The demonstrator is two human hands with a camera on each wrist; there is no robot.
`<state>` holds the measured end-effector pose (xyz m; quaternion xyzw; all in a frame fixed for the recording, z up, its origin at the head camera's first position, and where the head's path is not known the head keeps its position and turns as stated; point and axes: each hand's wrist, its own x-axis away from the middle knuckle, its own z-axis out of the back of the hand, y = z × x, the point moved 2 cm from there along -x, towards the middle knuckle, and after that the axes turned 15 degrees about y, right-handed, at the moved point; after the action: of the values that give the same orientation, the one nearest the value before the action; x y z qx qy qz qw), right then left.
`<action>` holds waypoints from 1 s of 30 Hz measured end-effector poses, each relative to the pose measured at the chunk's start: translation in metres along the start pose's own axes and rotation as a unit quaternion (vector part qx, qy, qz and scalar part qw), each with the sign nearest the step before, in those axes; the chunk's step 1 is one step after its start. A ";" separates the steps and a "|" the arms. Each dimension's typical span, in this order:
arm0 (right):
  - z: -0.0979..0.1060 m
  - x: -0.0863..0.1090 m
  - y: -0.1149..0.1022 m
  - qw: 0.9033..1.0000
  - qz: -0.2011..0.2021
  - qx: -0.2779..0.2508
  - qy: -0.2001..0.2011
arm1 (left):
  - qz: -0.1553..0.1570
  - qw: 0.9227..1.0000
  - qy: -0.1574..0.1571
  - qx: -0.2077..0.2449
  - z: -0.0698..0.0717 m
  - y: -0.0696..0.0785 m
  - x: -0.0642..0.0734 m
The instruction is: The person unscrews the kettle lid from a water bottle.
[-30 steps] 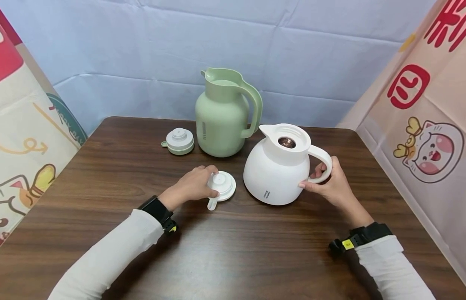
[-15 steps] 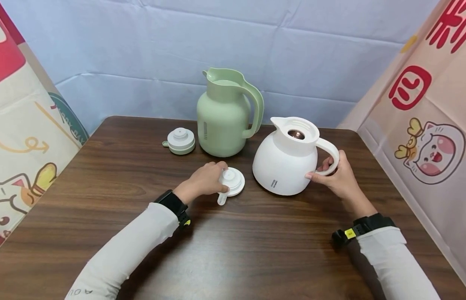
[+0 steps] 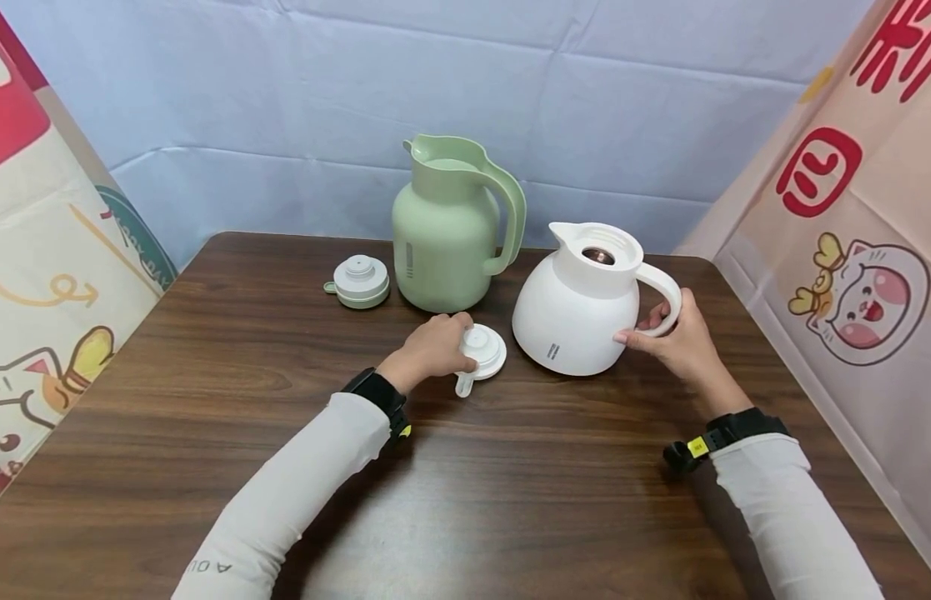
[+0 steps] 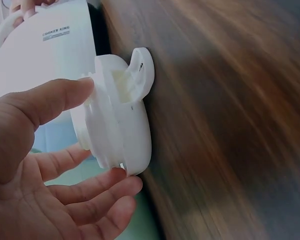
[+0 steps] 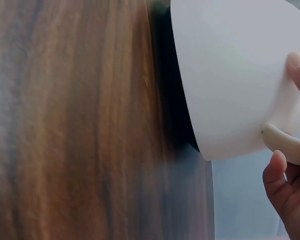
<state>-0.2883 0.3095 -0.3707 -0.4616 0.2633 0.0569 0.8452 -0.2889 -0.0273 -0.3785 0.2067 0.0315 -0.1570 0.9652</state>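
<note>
My left hand (image 3: 435, 346) pinches a white lid (image 3: 483, 350) between thumb and fingers, with the lid's tab pointing toward me. In the left wrist view the same lid (image 4: 125, 120) stands close to the table surface; whether it touches cannot be told. My right hand (image 3: 678, 337) grips the handle of a white vacuum jug (image 3: 573, 317), its thumb against the body. The jug is upright and uncovered, its dark coppery inside showing at the mouth and its spout to the left. Fingers behind the handle are partly hidden.
A green jug (image 3: 446, 242) stands upright at the back, left of the white one. Beside it lies a white and green lid (image 3: 361, 282). The brown wooden table (image 3: 465, 500) meets a pale cloth backdrop (image 3: 307, 100) behind.
The white jug has shifted away from me and to the right with my right hand. My left hand has moved the white lid the same way. The green jug has stayed in place.
</note>
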 end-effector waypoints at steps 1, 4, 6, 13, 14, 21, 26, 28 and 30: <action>0.000 -0.001 0.000 1.000 -0.004 0.000 -0.001 | 0.004 1.000 0.000 0.001 -0.001 0.002 -0.002; 0.002 -0.006 -0.002 1.000 -0.010 -0.007 -0.006 | 0.015 1.000 0.002 -0.003 -0.004 0.007 -0.007; 0.005 -0.007 -0.007 1.000 -0.013 -0.011 -0.010 | 0.022 1.000 0.001 -0.010 -0.006 0.010 -0.010; 0.012 -0.009 -0.022 1.000 -0.031 0.001 -0.005 | 0.024 0.999 0.007 -0.046 -0.013 0.024 -0.021; 0.013 -0.010 -0.022 0.999 -0.034 0.005 -0.003 | 0.025 0.998 0.010 -0.049 -0.014 0.026 -0.022; 0.017 -0.016 -0.015 0.999 -0.036 0.010 0.002 | 0.031 0.997 0.037 -0.067 -0.025 0.035 -0.034; 0.019 -0.025 -0.010 1.000 -0.001 0.001 0.003 | 0.048 0.995 0.065 -0.055 -0.031 0.041 -0.042; 0.018 -0.028 -0.009 1.000 0.008 -0.002 -0.001 | 0.060 0.994 0.079 -0.050 -0.033 0.043 -0.045; 0.017 -0.031 -0.008 1.000 0.011 -0.007 -0.003 | 0.075 0.992 0.095 -0.043 -0.035 0.045 -0.047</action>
<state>-0.3052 0.3230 -0.3419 -0.4649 0.2647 0.0693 0.8420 -0.3188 0.0391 -0.3870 0.1807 0.1139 -0.0626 0.9749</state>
